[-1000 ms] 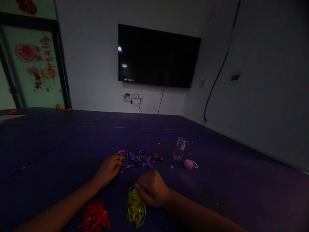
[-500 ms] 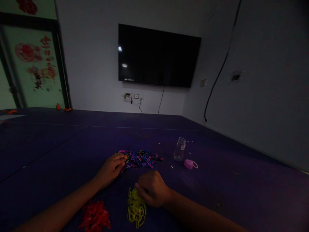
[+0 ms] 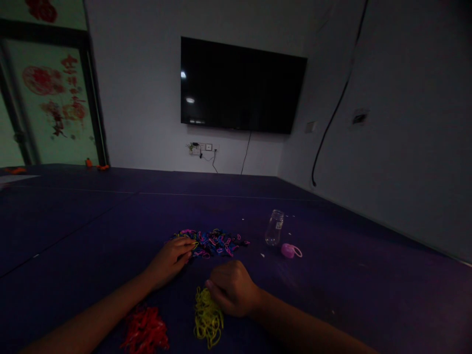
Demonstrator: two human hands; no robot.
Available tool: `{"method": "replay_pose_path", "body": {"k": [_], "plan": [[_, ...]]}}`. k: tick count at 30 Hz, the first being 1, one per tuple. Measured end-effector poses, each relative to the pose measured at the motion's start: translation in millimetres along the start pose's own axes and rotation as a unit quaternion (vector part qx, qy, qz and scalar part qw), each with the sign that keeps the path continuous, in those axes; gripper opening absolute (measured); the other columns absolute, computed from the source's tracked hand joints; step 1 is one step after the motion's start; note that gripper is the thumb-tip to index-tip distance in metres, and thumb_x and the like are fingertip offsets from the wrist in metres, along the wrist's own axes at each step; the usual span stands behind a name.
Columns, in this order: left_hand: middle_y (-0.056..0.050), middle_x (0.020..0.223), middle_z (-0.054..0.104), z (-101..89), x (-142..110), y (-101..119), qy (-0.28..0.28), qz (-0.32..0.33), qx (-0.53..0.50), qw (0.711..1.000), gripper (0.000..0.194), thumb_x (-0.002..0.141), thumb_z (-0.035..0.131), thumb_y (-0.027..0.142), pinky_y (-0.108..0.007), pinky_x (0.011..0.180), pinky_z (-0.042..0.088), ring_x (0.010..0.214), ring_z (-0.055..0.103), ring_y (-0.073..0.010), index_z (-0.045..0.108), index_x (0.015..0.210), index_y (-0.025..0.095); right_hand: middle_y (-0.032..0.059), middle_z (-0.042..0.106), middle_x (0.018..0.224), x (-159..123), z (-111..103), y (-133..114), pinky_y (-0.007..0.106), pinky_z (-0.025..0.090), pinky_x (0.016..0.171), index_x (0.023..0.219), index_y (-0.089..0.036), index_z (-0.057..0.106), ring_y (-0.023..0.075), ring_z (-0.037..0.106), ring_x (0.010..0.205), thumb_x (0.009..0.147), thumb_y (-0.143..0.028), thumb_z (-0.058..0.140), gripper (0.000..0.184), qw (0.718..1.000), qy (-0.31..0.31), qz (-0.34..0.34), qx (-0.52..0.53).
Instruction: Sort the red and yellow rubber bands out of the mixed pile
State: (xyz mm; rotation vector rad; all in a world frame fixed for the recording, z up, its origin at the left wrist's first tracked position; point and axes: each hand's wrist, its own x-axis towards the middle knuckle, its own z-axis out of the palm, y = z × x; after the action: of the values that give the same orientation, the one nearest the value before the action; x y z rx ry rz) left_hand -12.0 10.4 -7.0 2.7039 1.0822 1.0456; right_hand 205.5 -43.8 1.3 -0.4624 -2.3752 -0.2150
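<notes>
My left hand (image 3: pixel 172 256) reaches over the left end of a mixed pile of small rubber bands (image 3: pixel 217 243), pink, blue, black and some yellow. Its fingers are stretched out, thumb apart, and the fingertips touch the pile by a yellow rubber band (image 3: pixel 195 243). My right hand (image 3: pixel 234 287) is curled into a fist on the near side of the pile; whatever its fingers hold, if anything, is hidden. Against that thumb lies a heap of yellow rubber bands (image 3: pixel 208 317). A heap of red rubber bands (image 3: pixel 146 330) sits below my left forearm.
To the right stand a clear bottle (image 3: pixel 274 228) without its cap and a pink cap with a loop (image 3: pixel 288 250). White scraps (image 3: pixel 262 255) are scattered on the dark purple surface (image 3: pixel 92 211). A television (image 3: pixel 243 86) hangs on the wall behind.
My left hand has shifted very slightly left and down at the mixed pile, with the thumb still apart from the fingers. My right hand has stayed in place.
</notes>
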Motion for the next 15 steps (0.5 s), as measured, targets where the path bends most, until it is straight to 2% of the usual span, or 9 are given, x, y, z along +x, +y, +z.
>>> {"method": "replay_pose_path", "body": {"k": [7, 15], "plan": [[-0.005, 0.109, 0.068, 1.9, 0.7, -2.1, -0.037, -0.014, 0.012, 0.999, 0.03, 0.087, 0.046, 0.022, -0.042, 0.095, 0.043, 0.107, 0.057, -0.022, 0.067, 0.107, 0.024, -0.0013, 0.043, 0.049, 0.5, -0.2, 0.3, 0.026, 0.023, 0.043, 0.055, -0.019, 0.041, 0.0098, 0.036, 0.043, 0.093, -0.023, 0.027, 0.04, 1.0, -0.002, -0.005, 0.0], [-0.007, 0.111, 0.067, 3.7, -0.1, -4.2, -0.047, -0.041, 0.036, 0.997, 0.03, 0.087, 0.046, 0.022, -0.043, 0.095, 0.043, 0.107, 0.057, -0.0229, 0.068, 0.107, 0.022, -0.0021, 0.042, 0.049, 0.4, -0.2, -0.3, 0.027, 0.022, 0.044, 0.055, -0.019, 0.041, 0.0094, 0.034, 0.042, 0.093, -0.023, 0.027, 0.04, 1.0, -0.007, -0.004, -0.009]]}}
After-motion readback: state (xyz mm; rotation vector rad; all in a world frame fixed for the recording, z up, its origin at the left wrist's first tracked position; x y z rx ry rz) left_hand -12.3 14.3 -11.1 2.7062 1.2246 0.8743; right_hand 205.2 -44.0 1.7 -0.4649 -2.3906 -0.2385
